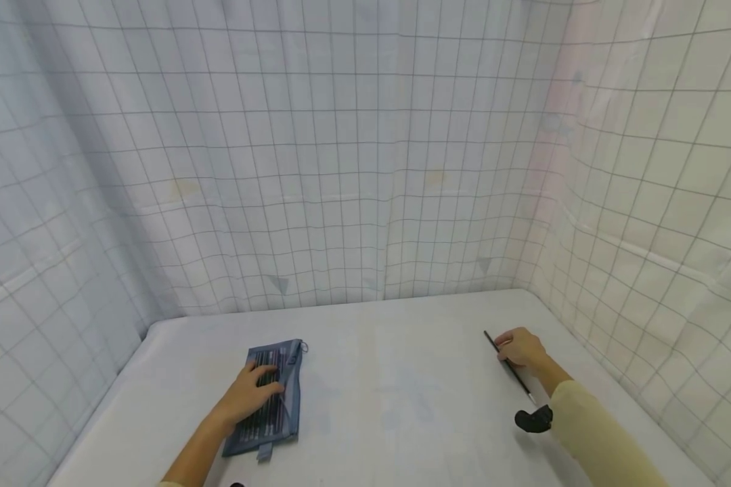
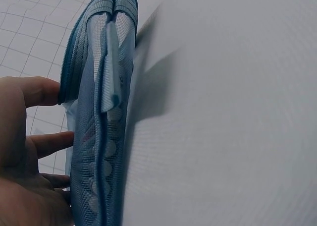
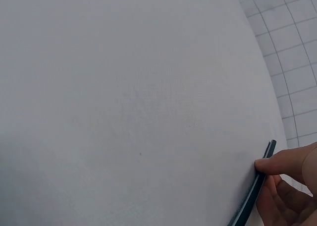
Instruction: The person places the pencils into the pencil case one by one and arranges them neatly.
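On the left part of the table lies a blue mesh zip pencil case [image 1: 292, 406] with several slim stick-like items showing through it. My left hand [image 1: 250, 396] rests on its upper face, fingers spread and loosely bent. Seen edge-on in the left wrist view, the case [image 2: 101, 137] has its zip side toward the camera and the left hand's fingertips [image 2: 49, 92] touching one face. Over at the right, my right hand [image 1: 522, 348] pinches a slim dark pencil [image 1: 514, 374] with a pale tip at its near end. The right wrist view shows thumb and fingers on the pencil [image 3: 252, 194].
The table [image 1: 378, 379] has a white cover. White grid-patterned sheets [image 1: 353, 169] hang behind it and along both sides. A black wrist-camera mount [image 1: 534, 419] sticks out from the right sleeve.
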Demonstrator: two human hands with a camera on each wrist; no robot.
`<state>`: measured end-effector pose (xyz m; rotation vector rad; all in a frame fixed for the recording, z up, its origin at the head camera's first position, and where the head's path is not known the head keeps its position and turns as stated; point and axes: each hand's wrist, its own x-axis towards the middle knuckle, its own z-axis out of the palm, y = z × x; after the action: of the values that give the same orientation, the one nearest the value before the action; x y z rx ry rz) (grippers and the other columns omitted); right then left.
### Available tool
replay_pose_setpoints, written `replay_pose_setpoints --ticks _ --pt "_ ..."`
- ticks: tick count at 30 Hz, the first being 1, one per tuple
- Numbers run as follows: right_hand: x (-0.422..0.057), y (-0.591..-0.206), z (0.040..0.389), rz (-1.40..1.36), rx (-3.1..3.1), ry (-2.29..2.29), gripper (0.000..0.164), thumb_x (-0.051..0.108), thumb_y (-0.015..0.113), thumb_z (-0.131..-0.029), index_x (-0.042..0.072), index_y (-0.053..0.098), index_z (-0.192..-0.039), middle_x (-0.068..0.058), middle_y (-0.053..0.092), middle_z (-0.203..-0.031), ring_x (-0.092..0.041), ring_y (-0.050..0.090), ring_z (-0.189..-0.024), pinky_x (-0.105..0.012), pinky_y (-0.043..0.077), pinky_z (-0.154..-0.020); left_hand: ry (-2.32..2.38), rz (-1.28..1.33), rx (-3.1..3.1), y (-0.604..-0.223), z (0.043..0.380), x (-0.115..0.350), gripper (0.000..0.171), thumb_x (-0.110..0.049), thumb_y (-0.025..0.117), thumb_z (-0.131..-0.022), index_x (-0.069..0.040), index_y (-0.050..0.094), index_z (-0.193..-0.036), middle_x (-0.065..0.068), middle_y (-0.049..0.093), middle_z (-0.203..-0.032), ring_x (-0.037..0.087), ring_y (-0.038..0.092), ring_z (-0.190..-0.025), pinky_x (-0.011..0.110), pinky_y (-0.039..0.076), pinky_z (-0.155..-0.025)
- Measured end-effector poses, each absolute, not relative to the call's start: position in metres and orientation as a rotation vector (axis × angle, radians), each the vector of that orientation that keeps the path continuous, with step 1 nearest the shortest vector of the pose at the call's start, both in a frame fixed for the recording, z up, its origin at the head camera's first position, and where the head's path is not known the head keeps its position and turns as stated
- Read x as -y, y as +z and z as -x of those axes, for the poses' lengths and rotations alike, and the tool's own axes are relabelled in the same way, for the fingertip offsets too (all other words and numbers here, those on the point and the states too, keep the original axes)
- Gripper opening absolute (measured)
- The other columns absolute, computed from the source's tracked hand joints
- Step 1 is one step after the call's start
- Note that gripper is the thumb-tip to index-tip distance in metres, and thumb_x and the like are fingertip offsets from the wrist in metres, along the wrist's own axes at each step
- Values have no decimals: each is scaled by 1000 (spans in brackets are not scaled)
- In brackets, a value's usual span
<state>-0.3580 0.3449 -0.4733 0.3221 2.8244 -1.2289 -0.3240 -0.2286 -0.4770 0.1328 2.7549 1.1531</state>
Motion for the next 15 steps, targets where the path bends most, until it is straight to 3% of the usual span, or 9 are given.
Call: replay_pose_setpoints --ticks 10,15 --pt "-346 -475 360 -406 -2757 -1380 38 -2 72 -82 -8 71 -120 -13 69 -98 -22 57 -76 -32 51 -62 1165 -140 -2761 -474 324 227 67 -33 63 -99 7 46 -149 46 10 -158 68 10 -142 79 16 -108" --pt "-345 -471 364 -451 -2724 -1453 38 -3 70 -83 -7 71 -120 -12 68 -97 -20 58 -75 -30 50 -61 1159 -141 -2764 -474 323 226 66 -33 64 -98 7 46 -148 46 10 -158 68 10 -142 79 17 -108"
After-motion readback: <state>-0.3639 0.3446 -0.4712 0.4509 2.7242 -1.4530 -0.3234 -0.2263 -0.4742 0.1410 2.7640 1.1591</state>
